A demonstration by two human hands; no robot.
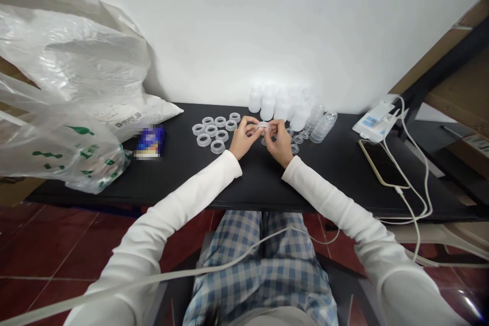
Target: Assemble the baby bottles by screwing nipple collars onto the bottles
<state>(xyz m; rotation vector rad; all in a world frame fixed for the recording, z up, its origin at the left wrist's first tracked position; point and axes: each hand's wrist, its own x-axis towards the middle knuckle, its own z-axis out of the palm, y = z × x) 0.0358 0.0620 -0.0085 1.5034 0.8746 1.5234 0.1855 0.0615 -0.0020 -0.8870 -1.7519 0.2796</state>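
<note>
My left hand (243,138) and my right hand (280,143) meet over the black table, both closed with fingertips around a translucent bottle ring (263,125). Whether a nipple sits inside that ring I cannot make out. To the left of my hands lie several loose translucent rings (211,131) in a loose group. Behind my right hand stand several frosted white bottles (267,107). Small clear nipples (298,139) lie beside and partly behind that hand. Farther right are clear domed caps (324,128), some seemingly stacked together.
On the left, large white plastic bags (72,56) and a blue packet (150,142) rest on the black table (183,183). At right lie a phone (383,164), white cables (420,147) and a white-blue package (376,121). Another cable (229,264) crosses my lap. A white wall (244,25) rises behind.
</note>
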